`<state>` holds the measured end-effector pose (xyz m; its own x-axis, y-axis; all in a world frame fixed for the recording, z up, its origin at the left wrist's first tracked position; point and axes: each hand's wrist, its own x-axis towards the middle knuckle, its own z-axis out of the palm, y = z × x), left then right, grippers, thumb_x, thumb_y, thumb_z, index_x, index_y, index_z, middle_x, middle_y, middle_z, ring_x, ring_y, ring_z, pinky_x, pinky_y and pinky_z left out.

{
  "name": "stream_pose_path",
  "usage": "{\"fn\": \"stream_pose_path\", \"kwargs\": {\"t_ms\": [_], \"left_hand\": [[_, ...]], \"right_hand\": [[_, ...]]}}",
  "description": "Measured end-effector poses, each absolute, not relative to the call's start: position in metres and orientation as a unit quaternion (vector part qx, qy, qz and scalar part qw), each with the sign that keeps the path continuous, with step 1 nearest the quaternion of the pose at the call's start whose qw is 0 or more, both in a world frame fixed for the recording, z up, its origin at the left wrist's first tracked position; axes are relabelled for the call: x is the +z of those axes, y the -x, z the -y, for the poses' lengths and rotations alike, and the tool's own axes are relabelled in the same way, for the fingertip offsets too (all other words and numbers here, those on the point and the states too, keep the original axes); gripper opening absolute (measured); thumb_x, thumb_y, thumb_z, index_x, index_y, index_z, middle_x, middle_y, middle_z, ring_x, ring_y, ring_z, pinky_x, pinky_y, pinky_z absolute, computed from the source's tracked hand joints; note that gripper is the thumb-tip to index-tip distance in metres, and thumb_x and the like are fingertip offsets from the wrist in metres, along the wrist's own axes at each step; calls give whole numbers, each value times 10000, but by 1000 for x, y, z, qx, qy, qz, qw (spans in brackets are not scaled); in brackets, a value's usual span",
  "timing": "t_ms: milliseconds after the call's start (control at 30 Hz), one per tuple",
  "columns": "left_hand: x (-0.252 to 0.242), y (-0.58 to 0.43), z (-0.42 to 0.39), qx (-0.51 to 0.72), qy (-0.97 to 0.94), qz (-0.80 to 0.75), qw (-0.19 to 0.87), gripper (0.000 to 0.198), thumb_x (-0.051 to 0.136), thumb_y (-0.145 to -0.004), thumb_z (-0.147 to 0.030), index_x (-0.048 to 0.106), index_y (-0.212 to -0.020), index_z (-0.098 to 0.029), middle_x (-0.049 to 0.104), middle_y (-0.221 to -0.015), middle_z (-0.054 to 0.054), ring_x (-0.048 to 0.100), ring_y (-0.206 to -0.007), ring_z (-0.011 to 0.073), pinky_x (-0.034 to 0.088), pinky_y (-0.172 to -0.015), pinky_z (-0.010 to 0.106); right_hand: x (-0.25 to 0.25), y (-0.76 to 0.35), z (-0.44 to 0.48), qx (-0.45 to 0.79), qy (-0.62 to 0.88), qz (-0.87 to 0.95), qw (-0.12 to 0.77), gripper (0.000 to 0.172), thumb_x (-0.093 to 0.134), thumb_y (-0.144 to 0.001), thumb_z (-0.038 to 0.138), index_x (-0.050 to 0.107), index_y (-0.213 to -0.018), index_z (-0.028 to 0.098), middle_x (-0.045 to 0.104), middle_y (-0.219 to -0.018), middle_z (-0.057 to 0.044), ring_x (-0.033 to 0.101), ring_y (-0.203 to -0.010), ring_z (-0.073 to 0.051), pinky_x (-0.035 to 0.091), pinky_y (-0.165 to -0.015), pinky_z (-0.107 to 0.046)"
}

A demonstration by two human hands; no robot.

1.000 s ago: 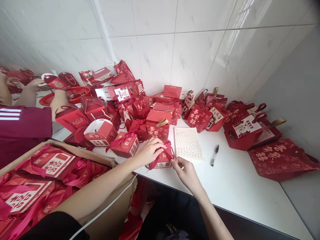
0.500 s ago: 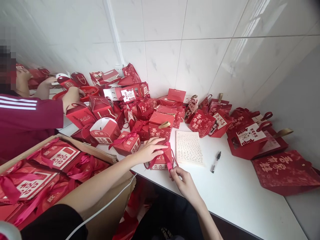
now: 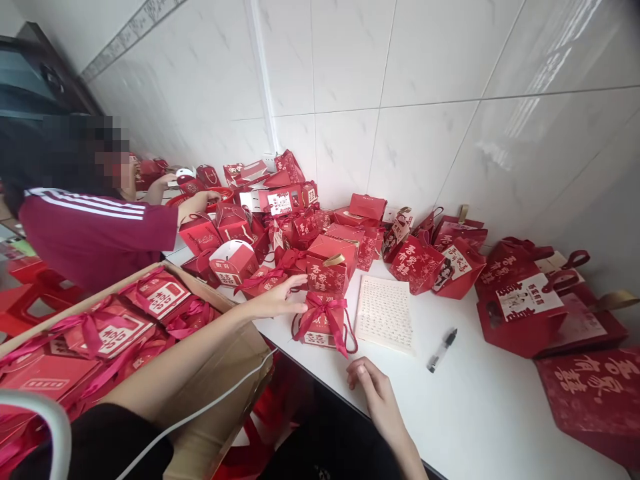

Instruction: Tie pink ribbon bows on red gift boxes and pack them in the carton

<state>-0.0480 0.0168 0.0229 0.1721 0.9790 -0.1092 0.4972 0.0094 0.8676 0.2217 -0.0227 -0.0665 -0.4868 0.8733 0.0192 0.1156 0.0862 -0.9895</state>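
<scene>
A red gift box with a pink ribbon bow tied on top stands at the table's front edge. Dark red cord loops hang at its sides, and one ribbon tail drops down its front. My left hand is just left of the bow, fingers apart and holding nothing; whether a fingertip touches the box I cannot tell. Below and right of the box is my right hand, its fingers curled in with nothing visible in them, apart from the ribbon tail. Behind the box stands a taller red box with a gold loop.
A handwritten notebook and a pen lie on the white table. Red boxes crowd the wall side. At left, a cardboard carton holds ribboned boxes. A co-worker in a maroon sleeve reaches into a red basket.
Both hands have let go of the pink ribbon. My left hand moved left off the box top, and my right hand drew down and away. The view has swung left.
</scene>
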Motion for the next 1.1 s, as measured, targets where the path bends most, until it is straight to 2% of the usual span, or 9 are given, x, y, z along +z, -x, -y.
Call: {"fn": "stream_pose_path", "kwargs": {"t_ms": [100,200,467,667,767,867,933,1000,1100], "left_hand": [[16,41,-7,302,-571,-639,417,600,631,-690,-478,476,-1178,-166,472,-1296,137,446,-1199,266,370,-977,394],[12,24,-7,348,-522,-684,371,393,502,-766,-492,559,-966,-158,609,-984,79,577,-950,222,472,-786,344],[12,11,-25,354,-537,-715,274,286,527,-744,-448,525,-687,-168,553,-620,-7,551,-613,156,438,-576,276],[19,-4,-8,367,-608,-682,174,216,497,-803,-379,481,-707,-187,531,-677,-31,498,-620,118,402,-631,256],[25,-15,4,312,-709,-625,94,194,512,-821,-338,495,-703,-185,534,-683,-26,491,-628,116,401,-681,276],[31,-18,11,240,-806,-537,70,154,526,-816,-280,523,-697,-183,571,-725,-1,527,-719,136,399,-807,320],[36,-11,13,237,-823,-510,85,102,563,-779,-274,552,-822,-182,599,-883,43,547,-884,171,391,-889,343],[39,1,12,240,-799,-539,117,455,647,-697,-325,494,-1096,-168,524,-1159,117,479,-1109,233,366,-965,385],[36,17,10,182,-746,-612,190,1039,761,-528,-408,212,-1370,-147,247,-1418,204,255,-1310,343,282,-1036,487]], "right_hand": [[-66,-222,25,544,384,676,315,409,336,-883,516,524,-731,186,550,-675,-16,526,-650,-154,414,-637,-256],[-67,-220,26,525,373,705,296,390,340,-890,496,513,-723,189,543,-671,-11,509,-625,-144,401,-612,-246],[-71,-220,26,504,350,735,289,380,322,-905,467,510,-725,191,549,-689,-13,514,-657,-147,399,-639,-250],[-70,-220,28,494,346,748,279,398,288,-919,458,504,-715,193,547,-708,-19,511,-683,-152,392,-664,-264],[-70,-220,28,493,343,750,278,391,292,-919,455,497,-713,194,542,-707,-18,510,-687,-153,391,-664,-264],[-70,-221,29,493,344,749,279,383,295,-920,453,492,-717,195,544,-710,-18,513,-691,-153,392,-663,-263],[-71,-221,29,493,345,748,280,380,300,-919,453,491,-716,195,548,-709,-18,517,-692,-153,394,-663,-262],[-71,-221,30,491,347,748,282,379,304,-918,451,499,-720,194,556,-712,-19,523,-693,-152,397,-665,-261],[-71,-221,31,483,350,748,291,373,310,-921,434,515,-725,192,563,-712,-19,529,-687,-149,403,-660,-260]]}}
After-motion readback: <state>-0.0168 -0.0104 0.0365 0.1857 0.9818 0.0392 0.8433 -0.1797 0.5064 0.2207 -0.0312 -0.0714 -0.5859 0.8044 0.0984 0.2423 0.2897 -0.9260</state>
